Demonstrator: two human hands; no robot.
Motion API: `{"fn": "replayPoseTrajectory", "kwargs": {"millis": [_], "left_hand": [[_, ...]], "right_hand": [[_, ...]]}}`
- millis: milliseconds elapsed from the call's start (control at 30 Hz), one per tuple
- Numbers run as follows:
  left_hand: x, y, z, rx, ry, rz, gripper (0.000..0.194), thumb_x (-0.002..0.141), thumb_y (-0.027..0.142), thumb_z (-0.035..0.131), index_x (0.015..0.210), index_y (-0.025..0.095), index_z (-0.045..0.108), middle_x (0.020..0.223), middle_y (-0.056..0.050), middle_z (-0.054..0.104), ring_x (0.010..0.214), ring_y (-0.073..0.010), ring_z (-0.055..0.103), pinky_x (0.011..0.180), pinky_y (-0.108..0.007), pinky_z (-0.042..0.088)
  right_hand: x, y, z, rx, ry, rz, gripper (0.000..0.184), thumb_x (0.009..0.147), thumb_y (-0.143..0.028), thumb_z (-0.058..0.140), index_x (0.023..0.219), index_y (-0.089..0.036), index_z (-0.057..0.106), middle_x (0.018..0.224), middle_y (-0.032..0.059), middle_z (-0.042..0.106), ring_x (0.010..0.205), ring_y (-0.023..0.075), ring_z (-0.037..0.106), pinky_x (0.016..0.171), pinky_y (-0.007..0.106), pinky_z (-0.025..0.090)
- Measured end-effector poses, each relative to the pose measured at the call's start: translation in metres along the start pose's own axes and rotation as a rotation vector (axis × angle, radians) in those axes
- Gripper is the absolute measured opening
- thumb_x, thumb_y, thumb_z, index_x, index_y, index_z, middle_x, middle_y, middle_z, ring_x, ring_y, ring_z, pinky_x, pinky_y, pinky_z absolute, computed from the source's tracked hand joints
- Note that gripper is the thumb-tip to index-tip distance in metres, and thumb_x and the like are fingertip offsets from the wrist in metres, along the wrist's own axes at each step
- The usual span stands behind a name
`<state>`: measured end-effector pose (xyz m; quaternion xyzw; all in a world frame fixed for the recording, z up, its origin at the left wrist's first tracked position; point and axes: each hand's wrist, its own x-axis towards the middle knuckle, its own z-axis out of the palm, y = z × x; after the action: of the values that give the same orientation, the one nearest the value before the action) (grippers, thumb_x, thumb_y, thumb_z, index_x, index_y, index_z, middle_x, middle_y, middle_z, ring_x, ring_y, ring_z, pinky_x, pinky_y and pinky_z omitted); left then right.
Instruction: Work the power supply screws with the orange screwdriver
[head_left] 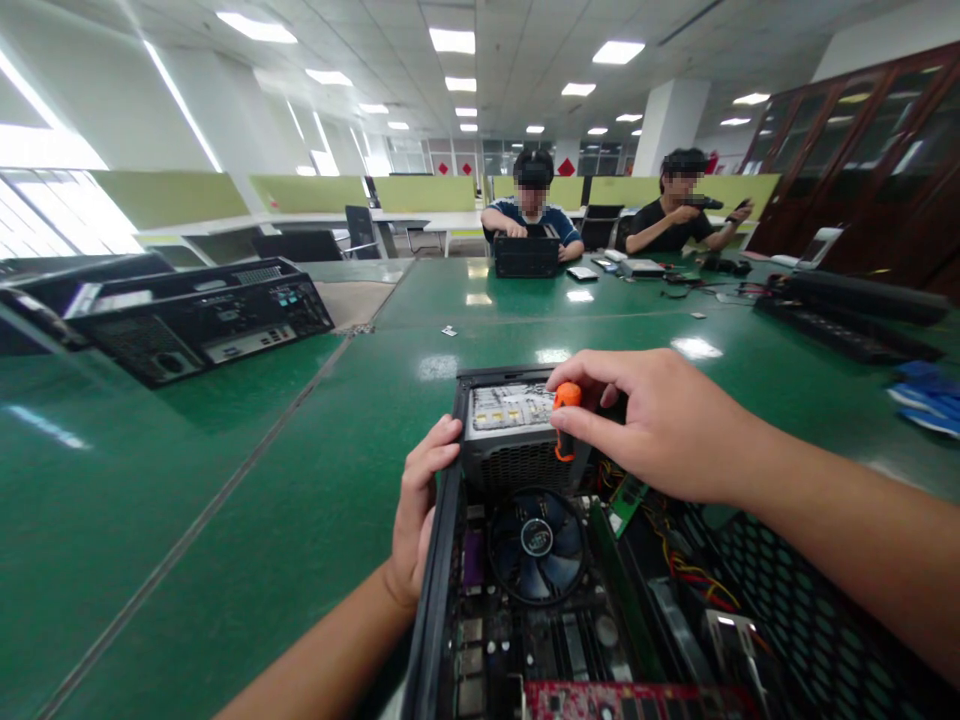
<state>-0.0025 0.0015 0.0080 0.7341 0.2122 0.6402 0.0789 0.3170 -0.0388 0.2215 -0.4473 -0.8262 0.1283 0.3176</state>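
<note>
An open black computer case (436,580) lies in front of me, its insides showing. My right hand (667,425) pinches the orange-and-black handle of a screwdriver (568,396) between thumb and fingers, above the power supply (517,465). The screwdriver's tip is hidden, so I cannot tell whether it touches anything. My left hand (416,500) grips the case's left edge, fingertips on the rim. Below the power supply sit a cooling fan (537,540) and a red circuit card (622,702). A small green board (626,503) lies near the coloured wires (701,575).
Another computer case (202,320) rests on the green table (300,480) at left. Two people (532,215) handle equipment across the table. Black parts (840,310) and blue gloves or cloth (930,395) lie at right. A small white piece (449,331) sits beyond my case.
</note>
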Motion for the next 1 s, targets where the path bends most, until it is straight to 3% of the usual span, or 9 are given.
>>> {"fn": "replayPoseTrajectory", "kwargs": {"millis": [67, 133, 333, 433, 533, 667, 767, 900, 1000], "left_hand": [[0.001, 0.001, 0.0, 0.001, -0.005, 0.006, 0.045, 0.13, 0.046, 0.068, 0.173, 0.034, 0.079, 0.18, -0.01, 0.084, 0.178, -0.0311, 0.075, 0.15, -0.051, 0.062], [0.002, 0.002, 0.001, -0.006, -0.006, 0.01, 0.046, 0.131, 0.047, 0.068, 0.173, 0.033, 0.079, 0.181, -0.01, 0.084, 0.18, -0.0299, 0.074, 0.151, -0.048, 0.061], [0.004, 0.003, 0.002, -0.015, -0.004, 0.011, 0.045, 0.132, 0.047, 0.068, 0.173, 0.033, 0.079, 0.18, -0.01, 0.084, 0.179, -0.0287, 0.074, 0.152, -0.045, 0.059], [0.003, 0.003, 0.002, 0.003, -0.009, 0.009, 0.046, 0.131, 0.048, 0.068, 0.173, 0.033, 0.079, 0.179, -0.01, 0.084, 0.178, -0.0314, 0.075, 0.151, -0.051, 0.061], [0.001, 0.002, 0.001, 0.013, -0.003, 0.004, 0.045, 0.131, 0.048, 0.068, 0.172, 0.033, 0.079, 0.179, -0.01, 0.085, 0.177, -0.0325, 0.076, 0.15, -0.054, 0.063], [-0.001, 0.001, 0.0, 0.019, -0.001, 0.0, 0.045, 0.13, 0.046, 0.07, 0.173, 0.034, 0.079, 0.178, -0.01, 0.085, 0.176, -0.0332, 0.077, 0.148, -0.055, 0.064], [-0.002, 0.001, 0.001, 0.0, -0.005, -0.004, 0.045, 0.131, 0.046, 0.07, 0.174, 0.034, 0.078, 0.18, -0.011, 0.083, 0.177, -0.0331, 0.076, 0.149, -0.054, 0.063], [-0.003, 0.003, 0.003, -0.042, -0.015, -0.001, 0.048, 0.13, 0.044, 0.071, 0.177, 0.034, 0.075, 0.183, -0.012, 0.081, 0.181, -0.0332, 0.073, 0.153, -0.054, 0.059], [-0.003, 0.004, 0.005, -0.06, -0.018, 0.001, 0.052, 0.128, 0.041, 0.074, 0.179, 0.034, 0.073, 0.183, -0.013, 0.081, 0.181, -0.0343, 0.073, 0.153, -0.057, 0.059]], "right_hand": [[0.0, -0.001, 0.0, -0.001, 0.006, -0.013, 0.005, 0.107, -0.027, 0.088, 0.105, -0.024, 0.092, 0.09, 0.0009, 0.091, 0.077, 0.0212, 0.077, 0.076, 0.034, 0.055], [-0.001, -0.002, 0.0, -0.008, 0.009, -0.042, 0.01, 0.108, -0.027, 0.084, 0.105, -0.023, 0.092, 0.095, 0.0031, 0.094, 0.082, 0.0227, 0.08, 0.08, 0.035, 0.057], [-0.001, 0.002, -0.001, -0.014, -0.028, -0.055, 0.044, 0.114, -0.017, 0.061, 0.142, -0.018, 0.095, 0.138, 0.0136, 0.101, 0.123, 0.0327, 0.092, 0.105, 0.042, 0.066], [-0.001, 0.002, -0.002, -0.01, -0.028, -0.032, 0.04, 0.114, -0.018, 0.066, 0.14, -0.02, 0.096, 0.124, 0.0105, 0.101, 0.106, 0.0295, 0.091, 0.093, 0.039, 0.064], [0.0, -0.002, -0.002, 0.012, -0.041, -0.005, 0.015, 0.112, -0.025, 0.081, 0.116, -0.023, 0.095, 0.093, 0.002, 0.093, 0.075, 0.0216, 0.077, 0.074, 0.035, 0.053], [0.001, -0.006, -0.001, -0.017, -0.031, -0.037, 0.014, 0.108, -0.027, 0.093, 0.095, -0.023, 0.089, 0.087, 0.0003, 0.088, 0.074, 0.0192, 0.072, 0.072, 0.034, 0.049], [0.0, -0.003, 0.0, -0.035, -0.036, -0.055, 0.01, 0.113, -0.026, 0.085, 0.112, -0.023, 0.094, 0.101, 0.0051, 0.094, 0.085, 0.0232, 0.081, 0.078, 0.036, 0.055], [-0.003, 0.004, 0.0, -0.011, -0.022, -0.019, 0.036, 0.116, -0.023, 0.069, 0.143, -0.021, 0.093, 0.133, 0.0122, 0.1, 0.103, 0.0298, 0.091, 0.088, 0.041, 0.064], [-0.006, 0.004, 0.001, 0.027, 0.041, -0.007, 0.037, 0.116, -0.024, 0.069, 0.145, -0.023, 0.093, 0.127, 0.0092, 0.101, 0.103, 0.0304, 0.094, 0.089, 0.042, 0.068]]}}
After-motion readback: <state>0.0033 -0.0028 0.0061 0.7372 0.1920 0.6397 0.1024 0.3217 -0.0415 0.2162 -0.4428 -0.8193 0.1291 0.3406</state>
